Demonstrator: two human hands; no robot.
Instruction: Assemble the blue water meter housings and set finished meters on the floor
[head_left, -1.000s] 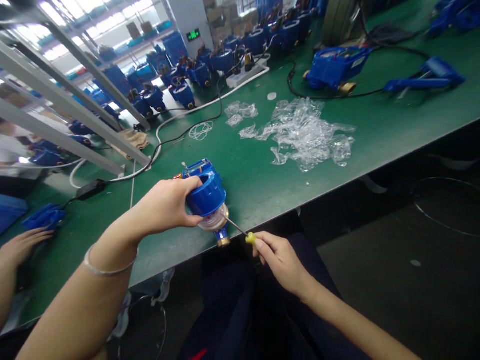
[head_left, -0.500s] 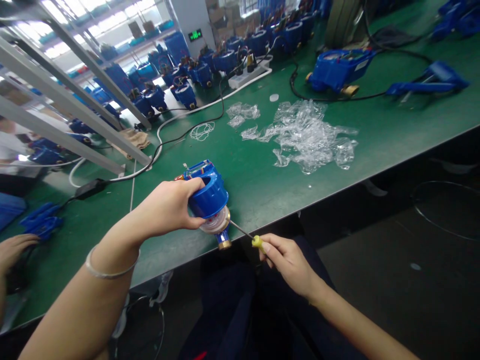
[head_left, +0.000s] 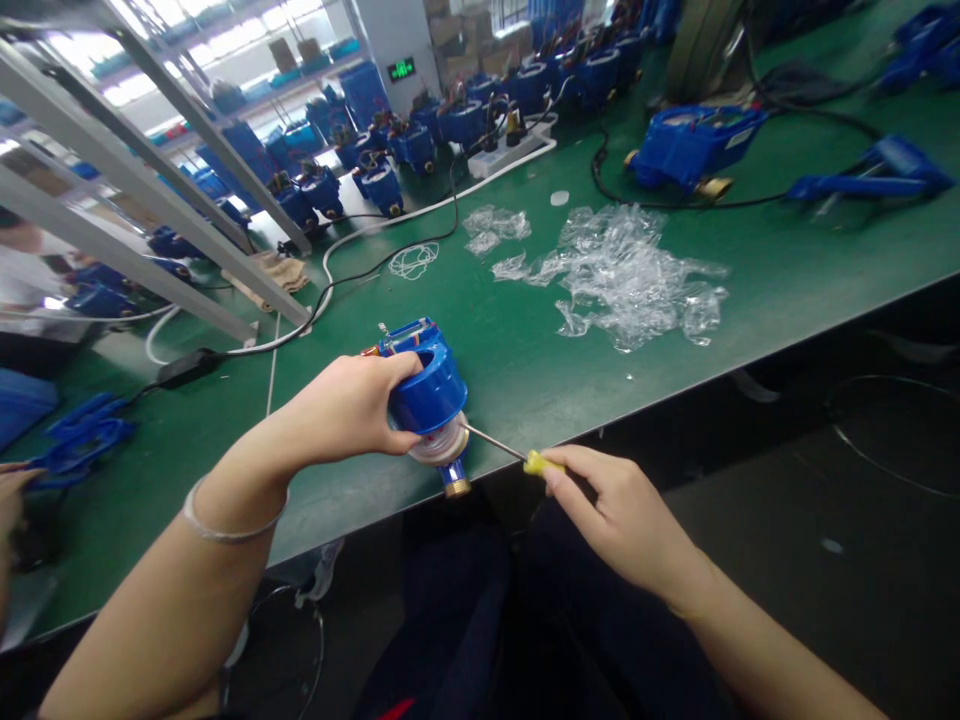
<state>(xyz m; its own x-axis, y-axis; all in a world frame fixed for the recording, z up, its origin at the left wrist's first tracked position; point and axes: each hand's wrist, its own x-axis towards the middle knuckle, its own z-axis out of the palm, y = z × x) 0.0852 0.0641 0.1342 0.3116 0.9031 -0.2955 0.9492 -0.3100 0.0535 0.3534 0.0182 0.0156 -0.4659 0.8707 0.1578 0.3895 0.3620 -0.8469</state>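
A blue water meter (head_left: 439, 395) stands near the front edge of the green bench, its brass-ended pipe (head_left: 455, 478) pointing towards me. Gripping the blue housing from the left is my left hand (head_left: 367, 405), thumb on the side and fingers over the top opening. My right hand (head_left: 619, 505) is closed round the yellow handle of a screwdriver (head_left: 536, 463). The screwdriver's metal shaft slants up to the left, and its tip meets the clear and brass collar (head_left: 442, 442) under the blue housing. What exactly the tip touches is too small to tell.
Crumpled clear plastic bags (head_left: 630, 275) lie right of centre. Behind them sit another blue meter (head_left: 690, 145) and a blue part (head_left: 870, 180) joined by a black cable. A power strip (head_left: 510, 150) and several meters stand at the back. A co-worker's hand (head_left: 11, 500) is at far left.
My right hand has moved right and slightly up, and the screwdriver now lies flatter, its tip still at the collar. My left hand keeps its grip. The whole view has shifted slightly.
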